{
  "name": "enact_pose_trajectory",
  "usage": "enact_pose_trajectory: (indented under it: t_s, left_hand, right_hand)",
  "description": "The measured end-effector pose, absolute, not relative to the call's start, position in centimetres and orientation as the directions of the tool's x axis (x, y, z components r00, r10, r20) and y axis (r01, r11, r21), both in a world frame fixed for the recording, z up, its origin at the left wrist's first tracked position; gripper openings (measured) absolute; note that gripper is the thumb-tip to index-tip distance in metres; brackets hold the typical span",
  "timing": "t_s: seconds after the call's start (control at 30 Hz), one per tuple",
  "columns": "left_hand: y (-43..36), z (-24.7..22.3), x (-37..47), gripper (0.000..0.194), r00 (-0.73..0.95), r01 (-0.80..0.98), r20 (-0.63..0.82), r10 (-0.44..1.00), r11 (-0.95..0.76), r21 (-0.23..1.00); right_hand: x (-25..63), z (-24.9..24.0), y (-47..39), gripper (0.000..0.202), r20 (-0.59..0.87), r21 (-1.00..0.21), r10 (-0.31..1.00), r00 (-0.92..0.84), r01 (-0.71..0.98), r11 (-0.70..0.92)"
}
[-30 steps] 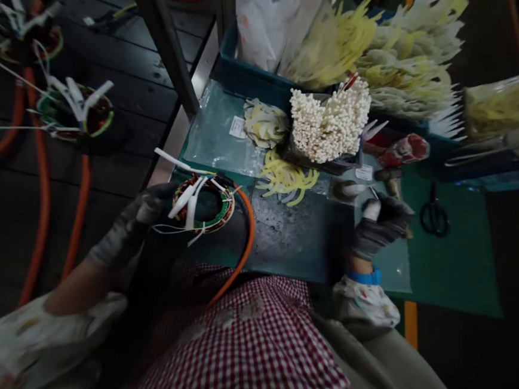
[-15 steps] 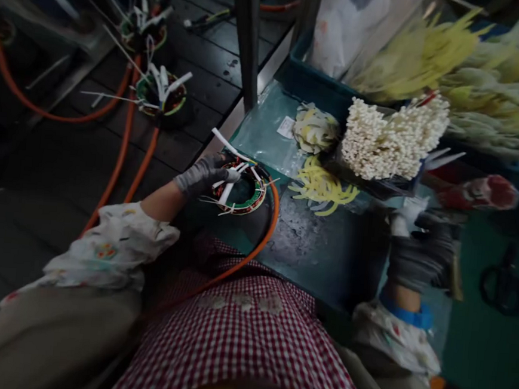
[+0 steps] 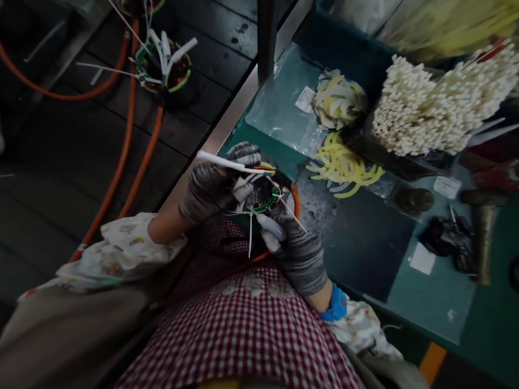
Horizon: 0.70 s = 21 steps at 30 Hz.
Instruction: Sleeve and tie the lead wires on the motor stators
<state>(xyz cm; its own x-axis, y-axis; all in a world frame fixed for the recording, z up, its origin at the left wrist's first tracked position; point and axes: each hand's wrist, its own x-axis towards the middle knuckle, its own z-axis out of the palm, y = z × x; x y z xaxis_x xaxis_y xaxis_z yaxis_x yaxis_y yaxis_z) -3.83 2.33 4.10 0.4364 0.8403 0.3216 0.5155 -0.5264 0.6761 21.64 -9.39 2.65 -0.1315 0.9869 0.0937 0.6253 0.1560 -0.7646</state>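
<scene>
A motor stator (image 3: 265, 206), a ring with a green inner edge, is held near the table's front edge above my lap. White sleeves (image 3: 221, 161), coloured wires and thin white ties stick out of it, and an orange cable (image 3: 295, 202) curves off its right side. My left hand (image 3: 213, 185), in a grey glove with pale fingertips, is closed on the stator's left side beside the sleeves. From the lower right, my right hand (image 3: 298, 245), gloved too, has its fingers around the ring's near right edge. The hands partly cover the stator.
Yellow strips (image 3: 349, 168), a rolled bundle (image 3: 339, 99) and a bunch of white-tipped ties (image 3: 437, 106) lie on the green table. A hammer (image 3: 484, 230) and a black tool (image 3: 449, 236) rest at right. Other stators (image 3: 179, 71) with orange cables stand left, beyond a metal post (image 3: 266, 27).
My right hand has moved left from beside the hammer to the stator and closed on it. The stator is now raised and tilted between both hands. The view has shifted.
</scene>
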Motion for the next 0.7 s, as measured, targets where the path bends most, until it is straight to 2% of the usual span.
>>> enact_pose_trajectory:
  t_s: [0.1, 0.17, 0.27, 0.43, 0.53, 0.7]
  left_hand:
    - [0.7, 3.7, -4.3, 0.051, 0.483, 0.528, 0.416, 0.77, -0.636, 0.563]
    - [0.0, 3.5, -4.6, 0.05, 0.488, 0.555, 0.415, 0.768, -0.64, 0.531]
    - [-0.7, 3.0, -4.9, 0.052, 0.484, 0.58, 0.374, 0.791, -0.61, 0.54]
    - [-1.2, 1.8, -5.1, 0.057, 0.446, 0.527, 0.5, 0.742, -0.669, 0.524]
    - [-1.2, 1.5, -5.0, 0.056, 0.431, 0.53, 0.492, 0.757, -0.653, 0.541]
    - [-1.3, 2.1, -4.7, 0.056, 0.469, 0.516, 0.484, 0.738, -0.674, 0.529]
  right_hand:
    - [21.6, 4.0, -9.4, 0.041, 0.093, -0.76, 0.978, -0.186, 0.622, 0.19]
    - [21.1, 4.9, -9.1, 0.036, 0.116, -0.764, 0.974, -0.197, 0.609, 0.214]
    - [20.3, 5.6, -8.8, 0.028, 0.135, -0.771, 0.97, -0.205, 0.593, 0.232]
    - [19.9, 5.7, -8.7, 0.024, 0.079, -0.775, 0.975, -0.209, 0.602, 0.192]
    - [19.8, 5.5, -8.7, 0.023, 0.11, -0.75, 0.968, -0.226, 0.621, 0.23]
    - [19.9, 5.3, -8.8, 0.025, 0.155, -0.749, 0.976, -0.155, 0.626, 0.218]
